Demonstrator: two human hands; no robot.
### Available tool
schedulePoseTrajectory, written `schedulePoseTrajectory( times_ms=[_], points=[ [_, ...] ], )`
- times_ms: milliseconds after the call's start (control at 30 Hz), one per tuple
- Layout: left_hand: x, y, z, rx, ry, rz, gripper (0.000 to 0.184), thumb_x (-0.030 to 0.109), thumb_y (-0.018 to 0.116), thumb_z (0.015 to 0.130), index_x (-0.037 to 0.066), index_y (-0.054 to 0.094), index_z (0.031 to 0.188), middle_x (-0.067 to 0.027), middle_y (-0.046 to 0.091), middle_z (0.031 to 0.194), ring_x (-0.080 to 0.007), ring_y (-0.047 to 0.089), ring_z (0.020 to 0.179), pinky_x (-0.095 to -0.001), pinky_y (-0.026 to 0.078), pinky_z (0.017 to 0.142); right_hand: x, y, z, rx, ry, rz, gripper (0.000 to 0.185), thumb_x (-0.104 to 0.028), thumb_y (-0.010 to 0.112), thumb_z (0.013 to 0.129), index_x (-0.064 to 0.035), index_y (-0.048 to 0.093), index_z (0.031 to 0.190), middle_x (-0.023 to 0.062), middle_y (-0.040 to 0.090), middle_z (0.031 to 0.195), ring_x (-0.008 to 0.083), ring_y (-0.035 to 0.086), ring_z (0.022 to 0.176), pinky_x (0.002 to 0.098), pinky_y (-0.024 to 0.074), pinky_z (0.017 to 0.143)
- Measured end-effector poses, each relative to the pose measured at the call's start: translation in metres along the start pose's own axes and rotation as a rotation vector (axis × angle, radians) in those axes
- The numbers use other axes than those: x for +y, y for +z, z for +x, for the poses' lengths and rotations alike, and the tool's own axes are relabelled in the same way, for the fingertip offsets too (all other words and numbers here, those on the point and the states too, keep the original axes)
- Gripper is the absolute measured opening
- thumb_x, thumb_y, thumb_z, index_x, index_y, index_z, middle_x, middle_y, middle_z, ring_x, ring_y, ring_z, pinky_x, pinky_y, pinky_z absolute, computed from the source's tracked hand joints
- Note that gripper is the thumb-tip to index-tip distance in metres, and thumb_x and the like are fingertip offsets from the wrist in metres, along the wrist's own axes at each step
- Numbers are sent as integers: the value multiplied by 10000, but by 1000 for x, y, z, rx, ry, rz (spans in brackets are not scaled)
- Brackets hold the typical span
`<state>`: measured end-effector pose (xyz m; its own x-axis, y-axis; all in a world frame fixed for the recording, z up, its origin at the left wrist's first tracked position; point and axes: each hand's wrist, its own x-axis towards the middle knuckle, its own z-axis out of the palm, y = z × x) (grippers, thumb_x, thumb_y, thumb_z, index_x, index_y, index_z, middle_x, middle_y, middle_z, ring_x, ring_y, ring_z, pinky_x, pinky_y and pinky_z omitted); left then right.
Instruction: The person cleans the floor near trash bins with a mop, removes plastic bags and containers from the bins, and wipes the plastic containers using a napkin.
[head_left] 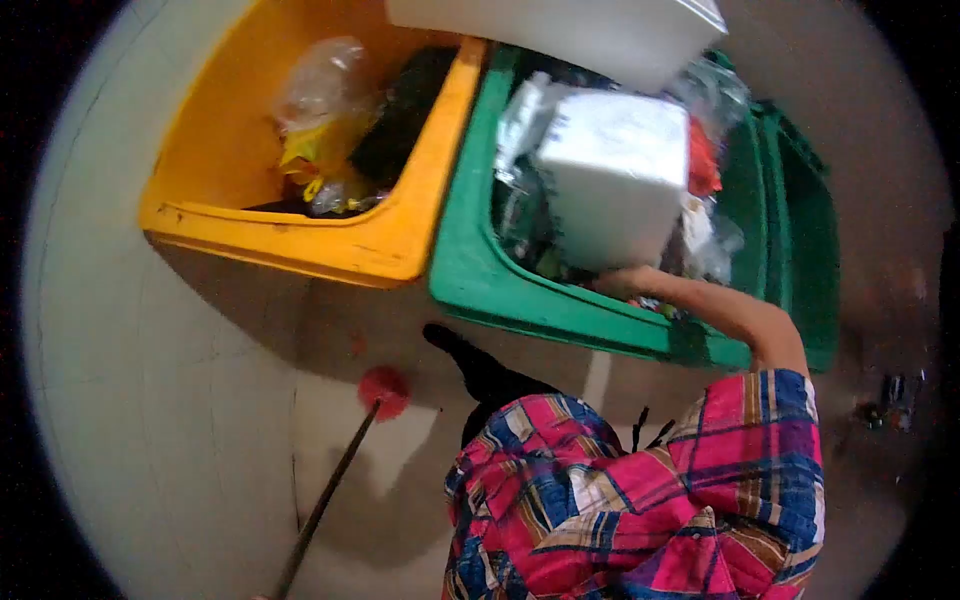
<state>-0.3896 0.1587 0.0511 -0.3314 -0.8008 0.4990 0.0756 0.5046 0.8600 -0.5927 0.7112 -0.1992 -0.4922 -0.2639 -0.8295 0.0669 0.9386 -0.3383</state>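
My right hand reaches into the green bin, against the lower edge of a white foam-like box. Its fingers are mostly hidden, so their grip on the box is unclear. Only a sliver of my left hand shows at the bottom edge, at the upper end of a long dark stick. The stick slants down to a round red head on the floor. Plastic bags and a red wrapper lie around the box in the bin.
Left of the green bin stands a yellow bin with plastic bags inside. A white lid-like panel overhangs both bins. A pale tiled wall rises at left. Small litter is at far right.
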Motion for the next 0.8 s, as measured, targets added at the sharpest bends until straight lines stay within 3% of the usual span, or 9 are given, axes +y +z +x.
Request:
schedulePoseTrajectory(
  times_ms=[33,67,167,267,367,467,567,800],
  points=[
    [-2,3,11,-34,30,12,237,203,599,838,98,472,667,34,293,496,-86,260,400,-253,255,383,5,7,5,208,67,11,385,-355,523,828,-17,612,989,159,629,919,254,582,818,406,458,720],
    [-5,9,23,-74,54,21,245,202,597,836,97,469,655,39,284,492,-83,249,398,-253,248,383,-15,-1,-7,194,25,-33,438,-434,538,802,-18,633,900,158,635,903,256,570,787,406,456,724],
    [-4,46,55,25,67,98,259,200,581,846,100,454,643,42,274,484,-81,231,392,-247,241,378,50,30,37,204,-114,146,403,-424,517,813,-51,623,922,180,613,883,314,553,757,430,445,724],
    [-31,59,105,-22,-8,40,309,222,575,856,112,419,613,27,291,483,-86,234,390,-248,237,375,23,44,23,135,-59,215,390,-411,523,809,-54,624,930,175,618,878,303,561,752,424,452,718],
    [-159,-42,169,-8,465,754,344,226,553,872,128,384,590,15,301,495,-96,251,407,-248,240,391,1,37,16,86,-5,249,377,-398,530,806,-58,625,938,171,623,873,292,569,747,418,458,713],
    [-54,97,140,-189,100,66,344,191,526,889,133,360,593,13,276,511,-104,254,436,-255,239,419,-1,32,13,59,20,292,366,-385,536,802,-61,627,946,166,627,869,281,577,742,412,465,708],
    [-49,122,142,53,-195,36,347,181,476,915,134,338,600,19,238,525,-103,218,448,-263,220,429,-2,25,13,27,44,309,355,-372,542,799,-65,628,954,162,632,864,271,585,737,405,471,702],
    [-75,132,167,-129,-111,28,351,255,424,937,132,343,619,18,244,509,-107,232,436,-270,234,423,-10,20,16,-8,82,345,333,-342,557,791,-73,631,973,152,643,853,245,603,725,391,487,690]
  ],
)
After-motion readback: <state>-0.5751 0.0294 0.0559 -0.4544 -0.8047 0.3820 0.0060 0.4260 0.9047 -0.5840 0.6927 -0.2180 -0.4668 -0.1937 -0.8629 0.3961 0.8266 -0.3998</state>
